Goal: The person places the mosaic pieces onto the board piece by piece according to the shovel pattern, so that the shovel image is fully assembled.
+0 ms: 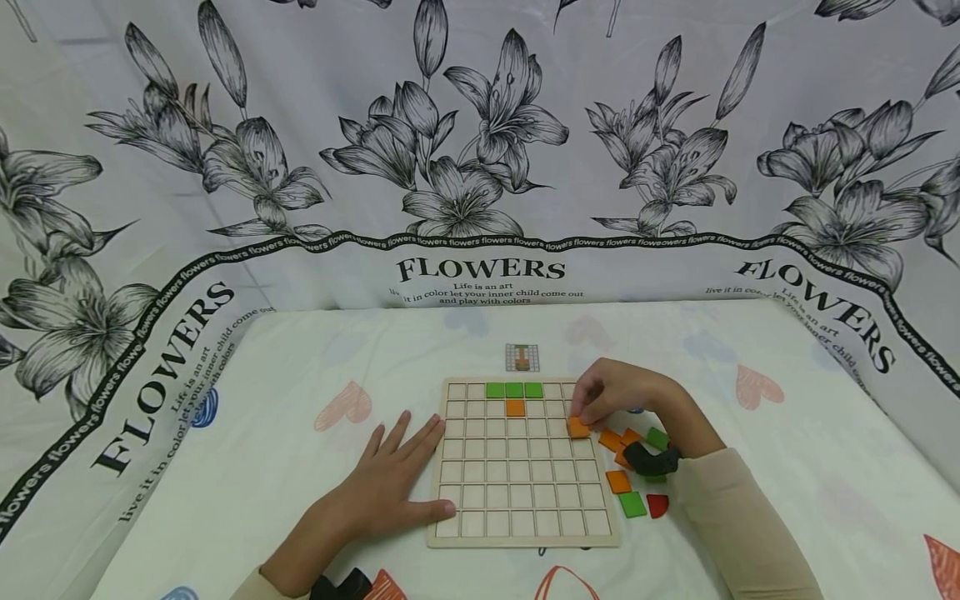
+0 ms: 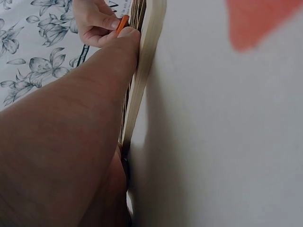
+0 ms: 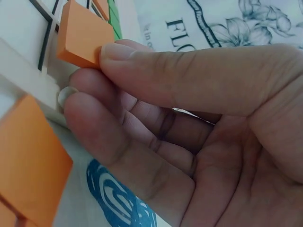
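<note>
The desk (image 1: 277,375) is spread with pale cloth, likely giving slightly under pressure. On it lies the gridded board (image 1: 525,542), seemingly stiff, light wood; best steadied by its rim. The left grip (image 1: 386,492) is spread at the board's left edge, clasping nothing. The right grip (image 1: 618,392) pinches the orange tile (image 1: 577,428) between thumb and fingers, over the board's right edge; whether the tile touches the board I cannot tell. The tile looks rigid, very light and hard to break, its smooth faces perhaps a little slippery. Taking it by opposite edges, near one corner, should leave the far side free. Smaller-looking still, a red piece (image 1: 657,506) lies right of the board.
</note>
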A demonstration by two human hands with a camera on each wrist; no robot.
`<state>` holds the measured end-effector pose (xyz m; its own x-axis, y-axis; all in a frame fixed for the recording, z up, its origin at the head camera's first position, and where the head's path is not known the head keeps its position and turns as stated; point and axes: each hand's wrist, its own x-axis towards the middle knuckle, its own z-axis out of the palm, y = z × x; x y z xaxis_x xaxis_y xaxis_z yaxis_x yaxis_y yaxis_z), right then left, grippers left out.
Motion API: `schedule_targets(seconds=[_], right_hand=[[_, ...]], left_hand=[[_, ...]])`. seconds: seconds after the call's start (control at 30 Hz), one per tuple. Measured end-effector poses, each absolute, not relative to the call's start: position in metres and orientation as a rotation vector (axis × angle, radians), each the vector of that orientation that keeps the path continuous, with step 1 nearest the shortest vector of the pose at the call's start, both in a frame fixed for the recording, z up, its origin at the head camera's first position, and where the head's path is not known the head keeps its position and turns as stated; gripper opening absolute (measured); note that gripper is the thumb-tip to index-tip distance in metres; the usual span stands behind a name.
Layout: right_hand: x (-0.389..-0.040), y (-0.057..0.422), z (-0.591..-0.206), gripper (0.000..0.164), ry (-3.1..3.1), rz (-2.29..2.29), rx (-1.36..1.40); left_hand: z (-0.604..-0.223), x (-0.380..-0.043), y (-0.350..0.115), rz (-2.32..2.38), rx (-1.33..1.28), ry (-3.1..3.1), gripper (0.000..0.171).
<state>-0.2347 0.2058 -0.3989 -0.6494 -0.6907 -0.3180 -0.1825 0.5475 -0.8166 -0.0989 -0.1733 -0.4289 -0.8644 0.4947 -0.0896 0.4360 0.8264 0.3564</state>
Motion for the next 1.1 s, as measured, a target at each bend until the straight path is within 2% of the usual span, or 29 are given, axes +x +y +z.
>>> schedule_targets(seconds=[1.1], right_hand=[[-0.23,0.182,-0.405,0.005,2.121,-1.114,-0.753]], left_hand=[[-0.432,-0.099,-0.173,0.474,0.72,2.837,0.104]])
